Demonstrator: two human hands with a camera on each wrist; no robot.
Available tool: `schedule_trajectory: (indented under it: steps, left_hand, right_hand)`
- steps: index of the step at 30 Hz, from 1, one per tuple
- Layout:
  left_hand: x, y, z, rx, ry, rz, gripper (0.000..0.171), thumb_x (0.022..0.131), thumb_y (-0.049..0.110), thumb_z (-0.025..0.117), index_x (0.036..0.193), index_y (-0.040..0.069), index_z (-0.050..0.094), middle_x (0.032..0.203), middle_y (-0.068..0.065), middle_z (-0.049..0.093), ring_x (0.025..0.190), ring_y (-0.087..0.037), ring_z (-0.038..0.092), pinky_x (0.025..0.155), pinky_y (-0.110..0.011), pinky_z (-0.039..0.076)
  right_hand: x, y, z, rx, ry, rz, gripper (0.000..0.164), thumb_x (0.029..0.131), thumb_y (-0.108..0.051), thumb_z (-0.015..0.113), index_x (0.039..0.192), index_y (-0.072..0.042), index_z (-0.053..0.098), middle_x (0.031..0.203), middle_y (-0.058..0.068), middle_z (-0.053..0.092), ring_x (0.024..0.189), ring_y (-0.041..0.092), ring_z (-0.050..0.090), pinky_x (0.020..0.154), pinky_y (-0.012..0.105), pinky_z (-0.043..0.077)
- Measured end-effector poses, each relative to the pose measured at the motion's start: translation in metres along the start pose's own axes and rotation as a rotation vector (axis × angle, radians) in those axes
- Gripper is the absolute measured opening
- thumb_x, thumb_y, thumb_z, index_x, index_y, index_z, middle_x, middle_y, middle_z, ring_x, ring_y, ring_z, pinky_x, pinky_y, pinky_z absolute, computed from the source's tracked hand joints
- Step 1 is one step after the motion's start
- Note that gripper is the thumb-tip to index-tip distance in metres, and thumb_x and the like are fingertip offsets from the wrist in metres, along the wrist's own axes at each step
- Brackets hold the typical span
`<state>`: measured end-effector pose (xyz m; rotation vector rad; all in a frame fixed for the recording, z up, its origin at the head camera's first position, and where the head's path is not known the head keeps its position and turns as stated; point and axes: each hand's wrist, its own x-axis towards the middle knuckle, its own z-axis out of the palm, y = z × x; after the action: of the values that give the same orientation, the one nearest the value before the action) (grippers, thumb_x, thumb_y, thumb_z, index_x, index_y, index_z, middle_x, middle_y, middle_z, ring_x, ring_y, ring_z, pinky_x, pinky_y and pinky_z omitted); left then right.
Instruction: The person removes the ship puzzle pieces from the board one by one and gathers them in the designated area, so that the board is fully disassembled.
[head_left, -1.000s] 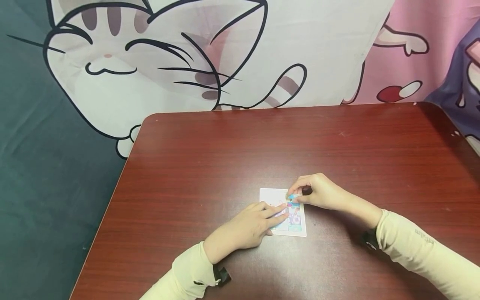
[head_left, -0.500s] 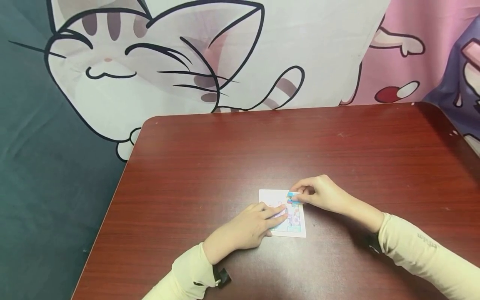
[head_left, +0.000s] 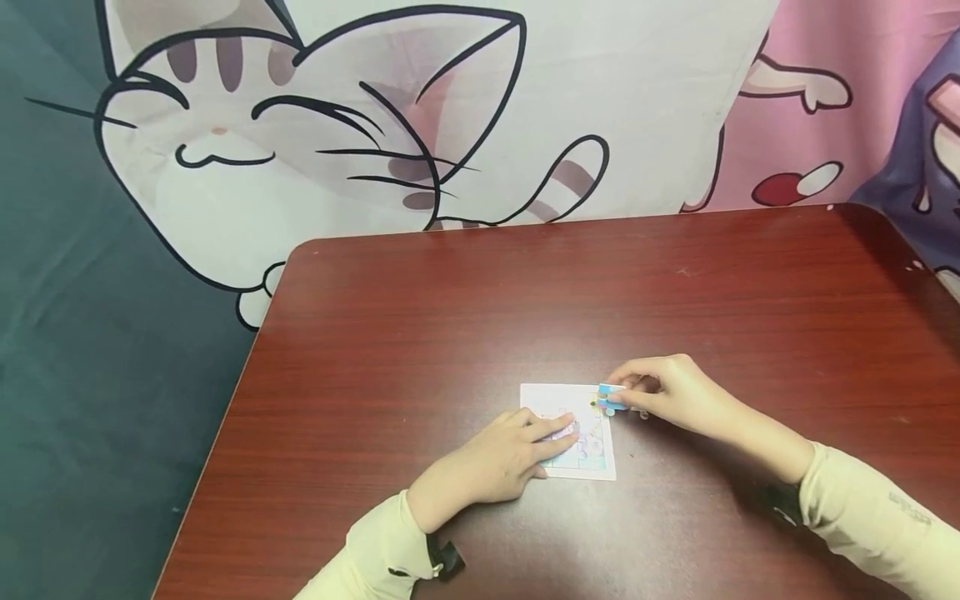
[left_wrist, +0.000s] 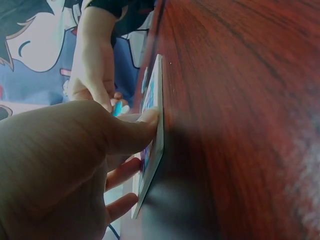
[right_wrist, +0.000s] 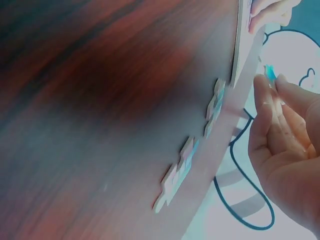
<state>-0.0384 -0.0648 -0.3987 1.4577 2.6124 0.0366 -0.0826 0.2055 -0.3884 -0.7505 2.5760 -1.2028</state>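
Note:
A small jigsaw puzzle board [head_left: 600, 468] with a white border lies on the table. My left hand [head_left: 498, 457] rests on its left part with fingers spread over the picture; the left wrist view shows the thumb [left_wrist: 142, 132] at the board's near edge. At the upper right corner, my right hand [head_left: 671, 392] pinches a blue puzzle piece [head_left: 610, 397] between thumb and fingertips. In the right wrist view that piece [right_wrist: 270, 73] is held up off the table, mostly hidden by the fingers.
Loose puzzle pieces [right_wrist: 177, 172] lie on the brown wooden table [head_left: 420, 333] just right of the board, partly under my right hand in the head view. A cloth printed with a cartoon cat [head_left: 247, 200] hangs behind the table's far edge.
My right hand has moved right, taking the blue puzzle piece from over the board's upper right part to its right edge. The left hand has stayed on the board.

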Motion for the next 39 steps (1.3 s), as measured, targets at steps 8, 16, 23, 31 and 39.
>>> schedule_trajectory:
  steps: [8, 16, 23, 31, 39]
  left_hand:
    - [0.000, 0.000, -0.001, -0.017, 0.011, -0.006, 0.055, 0.093, 0.033, 0.053, 0.145, 0.024, 0.036, 0.150, 0.005, 0.032, 0.112, -0.009, 0.045, 0.102, -0.030, 0.034]
    - [0.000, 0.000, 0.000, -0.027, 0.022, -0.019, 0.055, 0.093, 0.033, 0.052, 0.145, 0.023, 0.036, 0.151, 0.005, 0.031, 0.113, -0.009, 0.045, 0.103, -0.030, 0.033]
    - [0.001, 0.003, 0.002, -0.036, 0.044, -0.024, 0.054, 0.092, 0.033, 0.054, 0.143, 0.023, 0.039, 0.149, 0.006, 0.034, 0.112, -0.010, 0.047, 0.102, -0.029, 0.035]
    - [0.000, 0.006, 0.004, -0.077, 0.045, -0.041, 0.053, 0.091, 0.031, 0.056, 0.142, 0.023, 0.042, 0.148, 0.006, 0.035, 0.114, -0.011, 0.048, 0.101, -0.030, 0.037]
    - [-0.003, 0.005, 0.003, -0.116, 0.071, -0.050, 0.052, 0.090, 0.030, 0.057, 0.140, 0.023, 0.044, 0.148, 0.006, 0.037, 0.113, -0.010, 0.048, 0.099, -0.030, 0.038]
  right_hand:
    - [-0.017, 0.005, -0.017, -0.035, 0.057, -0.034, 0.014, 0.083, -0.016, 0.071, 0.095, -0.020, 0.069, 0.073, -0.011, 0.066, 0.060, 0.009, 0.063, 0.056, 0.020, 0.049]
    - [-0.035, 0.011, -0.030, -0.148, 0.143, -0.070, 0.023, 0.078, -0.006, 0.073, 0.095, -0.021, 0.070, 0.074, -0.015, 0.065, 0.064, 0.000, 0.060, 0.060, 0.012, 0.046]
    - [-0.057, 0.023, -0.043, -0.187, 0.165, -0.048, 0.028, 0.076, -0.003, 0.074, 0.097, -0.021, 0.069, 0.077, -0.013, 0.066, 0.067, -0.001, 0.060, 0.063, 0.009, 0.046]
    - [-0.086, 0.033, -0.053, -0.232, 0.195, -0.001, 0.032, 0.076, -0.002, 0.073, 0.101, -0.022, 0.069, 0.074, -0.017, 0.064, 0.064, 0.000, 0.059, 0.061, 0.008, 0.043]
    - [-0.091, 0.038, -0.059, -0.274, 0.198, -0.002, 0.032, 0.076, -0.003, 0.074, 0.100, -0.022, 0.068, 0.076, -0.017, 0.064, 0.065, -0.002, 0.060, 0.060, 0.008, 0.042]
